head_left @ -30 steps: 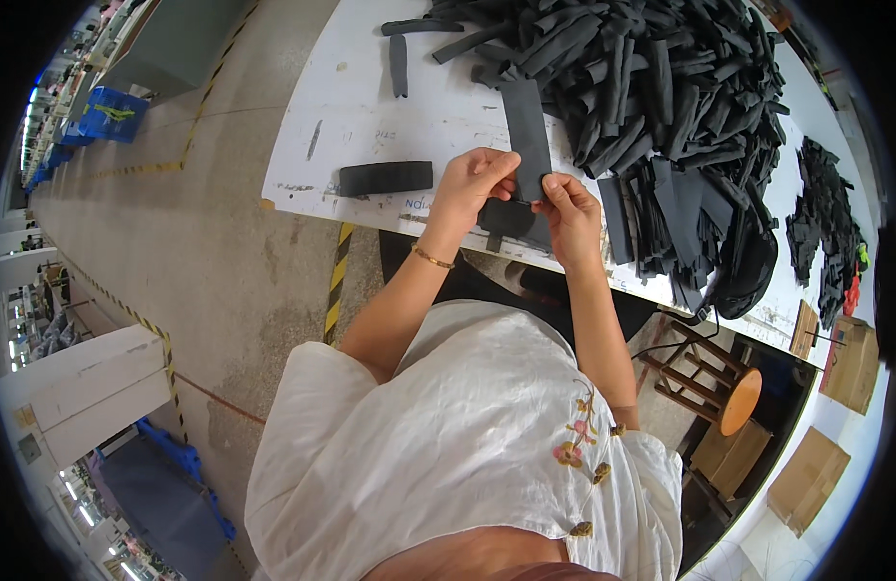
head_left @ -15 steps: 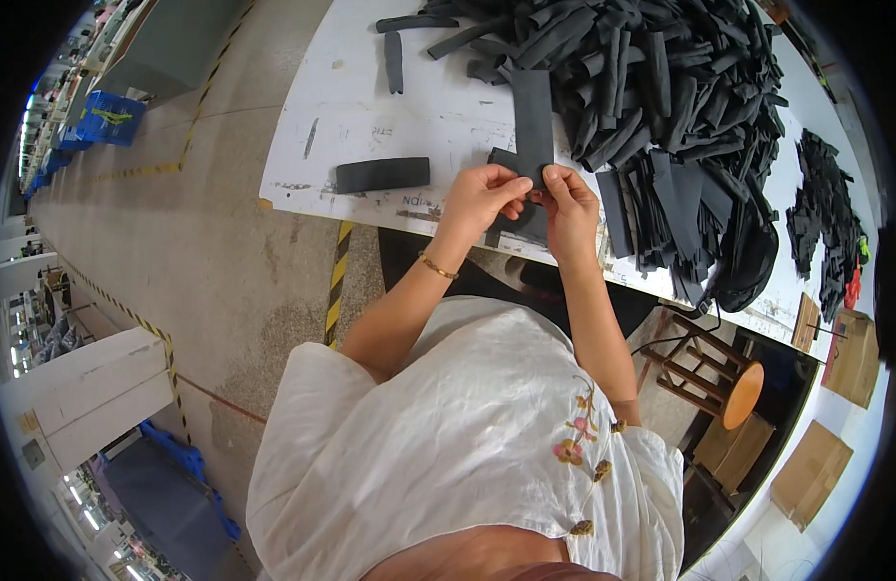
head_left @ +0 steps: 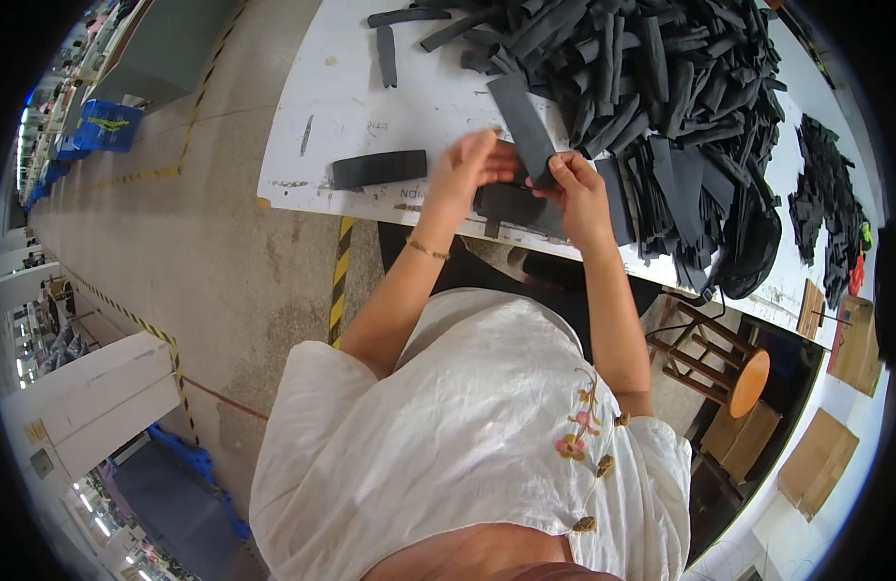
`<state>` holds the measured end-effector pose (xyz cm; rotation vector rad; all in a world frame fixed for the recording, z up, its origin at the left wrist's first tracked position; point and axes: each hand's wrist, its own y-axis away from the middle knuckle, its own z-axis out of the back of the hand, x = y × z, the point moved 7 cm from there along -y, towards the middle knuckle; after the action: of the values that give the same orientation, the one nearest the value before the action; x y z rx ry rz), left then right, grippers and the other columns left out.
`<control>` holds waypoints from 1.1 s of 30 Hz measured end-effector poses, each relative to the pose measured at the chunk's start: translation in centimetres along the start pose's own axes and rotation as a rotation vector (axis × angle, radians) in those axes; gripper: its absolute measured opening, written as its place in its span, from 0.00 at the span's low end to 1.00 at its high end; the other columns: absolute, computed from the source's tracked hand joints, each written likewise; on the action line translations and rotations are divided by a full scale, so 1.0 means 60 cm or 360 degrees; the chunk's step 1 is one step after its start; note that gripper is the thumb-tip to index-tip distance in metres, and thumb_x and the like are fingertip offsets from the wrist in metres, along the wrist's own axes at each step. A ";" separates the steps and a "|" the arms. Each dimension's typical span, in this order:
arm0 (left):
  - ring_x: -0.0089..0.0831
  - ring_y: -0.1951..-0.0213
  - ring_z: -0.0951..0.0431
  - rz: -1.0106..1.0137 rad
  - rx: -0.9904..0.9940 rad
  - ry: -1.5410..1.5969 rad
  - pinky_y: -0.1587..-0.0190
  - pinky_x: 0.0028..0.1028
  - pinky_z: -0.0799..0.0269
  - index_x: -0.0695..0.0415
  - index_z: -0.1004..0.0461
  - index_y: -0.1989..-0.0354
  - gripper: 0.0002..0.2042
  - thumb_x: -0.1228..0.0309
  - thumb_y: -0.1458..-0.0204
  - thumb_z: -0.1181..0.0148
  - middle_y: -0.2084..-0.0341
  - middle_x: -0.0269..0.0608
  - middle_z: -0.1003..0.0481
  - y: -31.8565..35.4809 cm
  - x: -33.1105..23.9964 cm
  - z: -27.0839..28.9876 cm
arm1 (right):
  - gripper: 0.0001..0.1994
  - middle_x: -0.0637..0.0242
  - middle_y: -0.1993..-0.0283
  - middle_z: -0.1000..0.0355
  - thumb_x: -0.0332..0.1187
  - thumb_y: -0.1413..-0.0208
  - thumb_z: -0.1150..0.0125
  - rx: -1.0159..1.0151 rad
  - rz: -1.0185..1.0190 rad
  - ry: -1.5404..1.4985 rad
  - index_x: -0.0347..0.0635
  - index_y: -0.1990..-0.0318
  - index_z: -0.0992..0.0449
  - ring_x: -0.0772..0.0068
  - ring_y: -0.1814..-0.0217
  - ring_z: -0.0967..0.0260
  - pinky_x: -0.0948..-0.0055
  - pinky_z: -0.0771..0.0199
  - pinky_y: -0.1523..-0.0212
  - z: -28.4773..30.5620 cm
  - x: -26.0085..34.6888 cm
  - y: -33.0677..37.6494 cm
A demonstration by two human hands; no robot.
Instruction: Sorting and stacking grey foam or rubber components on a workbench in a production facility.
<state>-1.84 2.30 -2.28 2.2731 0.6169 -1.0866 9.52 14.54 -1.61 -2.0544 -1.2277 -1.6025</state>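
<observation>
A long flat black rubber strip (head_left: 523, 128) is pinched at its near end by the fingers of the right hand (head_left: 578, 197), and it slants up and away from that hand across the white table (head_left: 341, 107), its far end pointing toward the big pile of black strips (head_left: 661, 87). Just on the near side of this strip, a thicker dark pad (head_left: 511, 205) lies flat on the table close to the near edge, partly under both hands. The left hand (head_left: 467, 174) hovers just left of the held strip with its fingers stretched out and apart, gripping nothing that can be seen; whether its fingertips touch the strip cannot be told. Left of the held strip, well clear of the left hand, a short black bar (head_left: 378, 168) lies alone on the table. Beyond the held strip the pile of strips spreads across the far and right part of the table, with two loose strips (head_left: 385, 53) lying apart at its left end. Right of the held strip, off the table edge, stands a wooden stool with a round orange seat (head_left: 748, 382), and past it are brown cardboard boxes (head_left: 818, 460).
</observation>
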 end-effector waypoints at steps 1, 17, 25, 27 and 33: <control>0.31 0.70 0.20 -0.0130 -0.0042 0.0071 0.65 0.28 0.20 0.67 0.25 0.60 0.12 0.69 0.44 0.40 0.69 0.44 0.22 -0.006 -0.019 0.004 | 0.07 0.68 0.67 0.26 0.31 0.38 0.44 0.0087 -0.0018 0.0361 0.36 0.62 0.26 0.78 0.68 0.27 0.78 0.30 0.69 -0.006 0.011 0.001; 0.29 0.72 0.22 -0.0390 -0.0467 -0.0933 0.69 0.27 0.25 0.63 0.24 0.61 0.12 0.71 0.52 0.33 0.73 0.41 0.23 0.007 -0.013 0.045 | 0.09 0.56 0.69 0.25 0.29 0.47 0.36 0.0064 0.0332 0.1704 0.34 0.62 0.23 0.65 0.71 0.27 0.69 0.29 0.68 0.054 0.058 0.004; 0.27 0.75 0.25 -0.1269 -0.1430 -0.1373 0.68 0.28 0.28 0.58 0.22 0.71 0.11 0.63 0.52 0.33 0.79 0.37 0.23 -0.127 -0.224 0.271 | 0.07 0.56 0.67 0.27 0.32 0.46 0.38 -0.0311 0.1014 0.2135 0.41 0.63 0.26 0.47 0.66 0.27 0.57 0.28 0.67 0.097 0.118 0.017; 0.33 0.73 0.22 -0.1061 -0.1536 -0.1590 0.66 0.32 0.26 0.60 0.21 0.71 0.19 0.54 0.55 0.32 0.76 0.41 0.21 -0.167 -0.267 0.300 | 0.05 0.57 0.67 0.28 0.31 0.46 0.39 -0.0517 0.1062 0.2220 0.40 0.68 0.26 0.48 0.67 0.28 0.57 0.29 0.68 0.148 0.158 0.016; 0.47 0.69 0.20 -0.0688 -0.1359 -0.2467 0.64 0.41 0.26 0.62 0.20 0.72 0.25 0.47 0.59 0.33 0.74 0.49 0.20 -0.255 -0.246 0.302 | 0.12 0.58 0.61 0.26 0.38 0.43 0.42 -0.0749 0.0852 0.3057 0.39 0.59 0.24 0.52 0.57 0.28 0.60 0.26 0.62 0.254 0.158 0.018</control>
<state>-29.59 -0.36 -4.11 0.2432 0.6284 -1.8417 20.87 28.08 1.70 -0.1157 0.3833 -2.3043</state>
